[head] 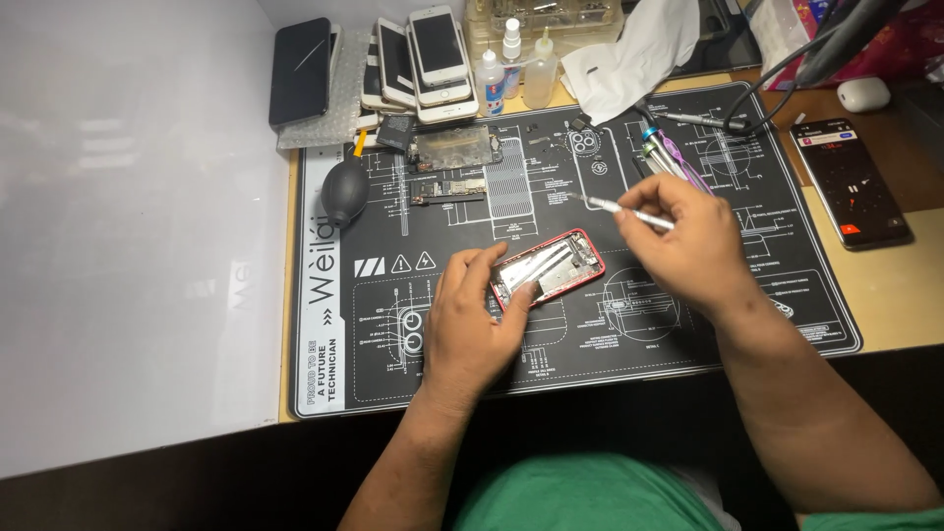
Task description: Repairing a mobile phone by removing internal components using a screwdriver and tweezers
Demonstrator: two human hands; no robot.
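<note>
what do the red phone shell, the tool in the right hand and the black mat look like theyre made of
Red phone shell, held by the left hand: looks like metal, glossy red rim, bare silvery inside that catches the light.
Thin tool in the right hand: probably steel, slim and bright silver.
Black mat: likely rubber or silicone, matte, lying flat, with white printed diagrams.

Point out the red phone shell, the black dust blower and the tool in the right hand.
red phone shell (560,264), head view, on its open inside.
black dust blower (344,191), head view, on the bulb.
thin silver tool (629,213), head view, on the shaft.
</note>
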